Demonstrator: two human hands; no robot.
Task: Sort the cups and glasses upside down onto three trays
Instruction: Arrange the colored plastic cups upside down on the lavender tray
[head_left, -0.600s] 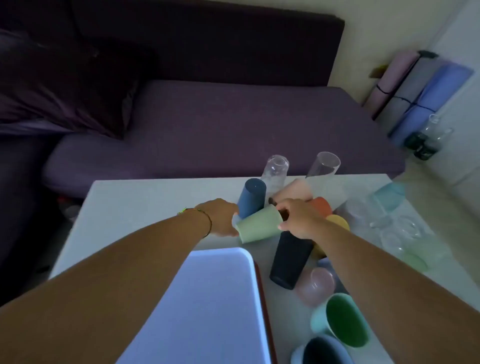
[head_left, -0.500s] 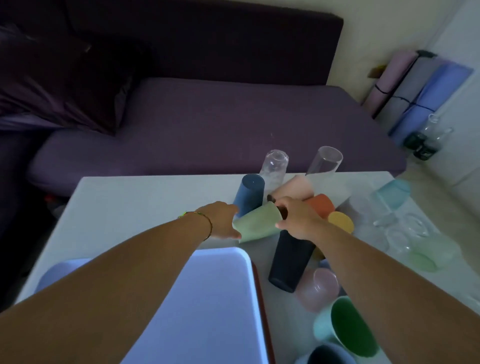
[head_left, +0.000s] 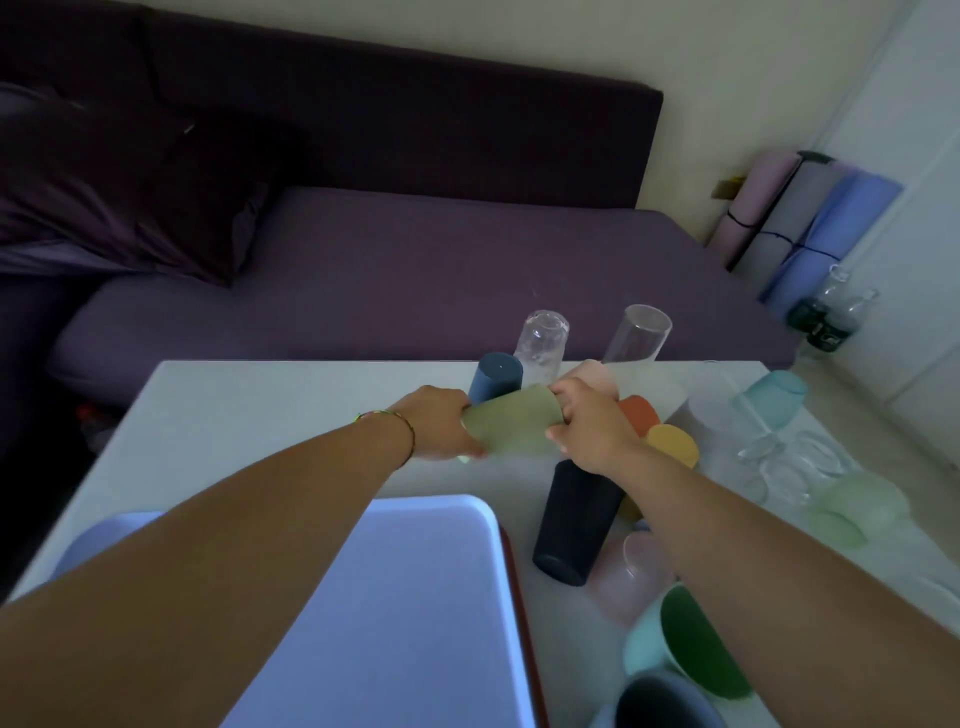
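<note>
Left hand and right hand are gripping the green cup by its ends, holding it sideways over the table beyond the tray. Looking early: nothing is sitting on the tray, and the other cups are waiting unsorted.

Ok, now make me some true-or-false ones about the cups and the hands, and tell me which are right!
1. The left hand and the right hand both hold the pale green plastic cup. True.
2. That cup stands upright. False: it lies sideways between the two hands.
3. A thin bracelet is on the left wrist. True.
4. Cups fill the white rectangular tray. False: no cup shows on the part in view.
5. The tall dark navy cup sits in the tray. False: it stands on the white table, beside the tray.
</note>
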